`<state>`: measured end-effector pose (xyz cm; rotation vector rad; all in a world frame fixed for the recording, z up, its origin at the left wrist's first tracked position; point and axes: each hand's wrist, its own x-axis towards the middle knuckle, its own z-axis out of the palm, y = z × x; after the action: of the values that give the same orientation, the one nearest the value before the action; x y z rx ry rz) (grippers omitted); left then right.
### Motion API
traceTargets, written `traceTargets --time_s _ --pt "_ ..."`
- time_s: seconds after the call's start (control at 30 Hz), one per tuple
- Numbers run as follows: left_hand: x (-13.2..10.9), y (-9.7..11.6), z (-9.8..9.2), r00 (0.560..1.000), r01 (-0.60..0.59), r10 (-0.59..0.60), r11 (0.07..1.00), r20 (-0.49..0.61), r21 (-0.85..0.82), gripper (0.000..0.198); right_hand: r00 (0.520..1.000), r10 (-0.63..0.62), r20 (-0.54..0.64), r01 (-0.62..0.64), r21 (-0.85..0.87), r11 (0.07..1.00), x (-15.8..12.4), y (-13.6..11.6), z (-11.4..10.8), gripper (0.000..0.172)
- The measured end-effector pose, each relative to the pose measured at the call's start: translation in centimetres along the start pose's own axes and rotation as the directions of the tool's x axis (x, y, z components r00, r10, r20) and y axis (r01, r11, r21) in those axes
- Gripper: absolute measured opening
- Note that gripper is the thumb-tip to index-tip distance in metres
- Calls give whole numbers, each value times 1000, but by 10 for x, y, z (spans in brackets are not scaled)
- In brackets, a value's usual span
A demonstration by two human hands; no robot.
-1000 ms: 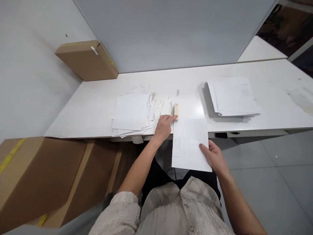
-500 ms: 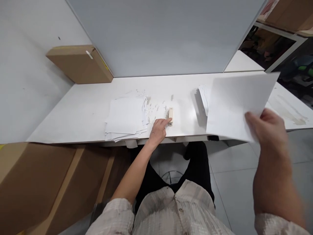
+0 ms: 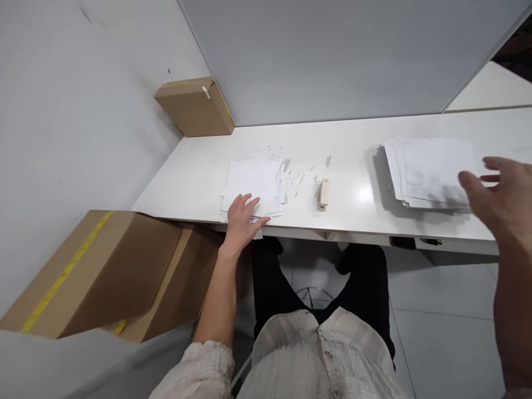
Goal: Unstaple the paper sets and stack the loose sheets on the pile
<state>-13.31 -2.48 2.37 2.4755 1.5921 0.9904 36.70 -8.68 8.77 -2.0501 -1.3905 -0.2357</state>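
My left hand (image 3: 242,217) reaches over the near edge of the left stack of white paper (image 3: 254,180), fingers spread; whether the fingertips touch the top sheet I cannot tell. To the right of that stack a small beige stapler (image 3: 324,194) lies on the white desk (image 3: 353,160) with nobody holding it. My right hand (image 3: 496,191) is at the right edge of a second stack of white paper (image 3: 436,169), thumb and fingers apart and nothing between them. The sheets of both stacks are somewhat uneven at their edges.
A brown cardboard box (image 3: 195,108) stands at the desk's back left corner against the wall. Larger cardboard boxes (image 3: 112,271) with yellow tape sit on the left, below desk level. A grey panel (image 3: 332,61) rises behind the desk. Grey marks spot the desktop by the stapler.
My left hand has left the stapler and moved left to the left paper stack. The sheet in my right hand has been let go onto the right stack. The view has shifted left.
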Motion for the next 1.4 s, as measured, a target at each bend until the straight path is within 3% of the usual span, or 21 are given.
traceTargets --time_s 0.03,0.13,0.33,0.4,0.47,0.53,0.57,0.63,0.73,0.83,0.9,0.97,1.0,1.07,1.13,1.2,1.27,1.4 --pt "0 -11 -5 998 1 -1 1000 68 -4 50 996 16 93 -17 11 1000 -17 -17 -1 47" --pt "2 -28 -9 985 -23 25 1000 169 -15 40 984 -43 172 17 148 989 -69 -62 6 38" --pt "7 -24 -7 990 -17 26 998 140 -67 26 973 -48 227 -63 458 887 -156 -106 53 27" --pt "8 -18 -10 998 55 -55 996 8 -75 25 956 -41 292 -123 521 845 -174 -118 65 25" --pt "6 -6 -19 965 89 -106 993 -241 -82 23 943 -88 321 -122 579 806 -185 -133 69 23" --pt "1 15 -35 906 -30 15 999 -424 -28 19 948 -181 262 -20 615 788 -188 -149 64 25" --pt "-3 28 -45 883 -145 142 989 -448 27 17 948 -242 206 66 617 784 -188 -158 58 30" --pt "-11 59 -68 879 -395 407 914 -248 96 17 921 -381 78 266 591 762 -184 -175 43 50" --pt "-25 105 -98 831 -556 556 831 -4 -27 13 830 -556 -45 495 519 697 -179 -198 17 73" --pt "-33 134 -113 793 -583 599 799 108 -146 12 757 -654 2 549 541 637 -179 -209 0 55" --pt "-33 135 -113 793 -570 599 794 109 -212 15 646 -751 134 477 697 535 -181 -209 -2 35" --pt "-28 122 -106 816 -509 567 798 115 -323 19 520 -806 283 258 847 465 -185 -205 2 19" --pt "-24 110 -99 844 -447 520 817 132 -363 23 495 -789 364 120 870 478 -187 -201 6 16" --pt "-12 80 -80 913 -280 360 894 191 -349 32 523 -658 542 -137 815 563 -194 -193 15 21" --pt "1 44 -56 975 -151 160 986 152 -67 38 574 -482 662 -334 726 601 -200 -186 23 24" --pt "10 12 -34 972 -130 105 986 210 107 45 612 -354 708 -455 680 574 -206 -178 30 27" --pt "15 -9 -19 959 -124 82 982 272 141 45 628 -271 730 -525 654 544 -210 -170 35 31" --pt "15 -21 -13 958 -58 45 998 285 39 36 627 -175 759 -588 609 533 -214 -154 41 36"
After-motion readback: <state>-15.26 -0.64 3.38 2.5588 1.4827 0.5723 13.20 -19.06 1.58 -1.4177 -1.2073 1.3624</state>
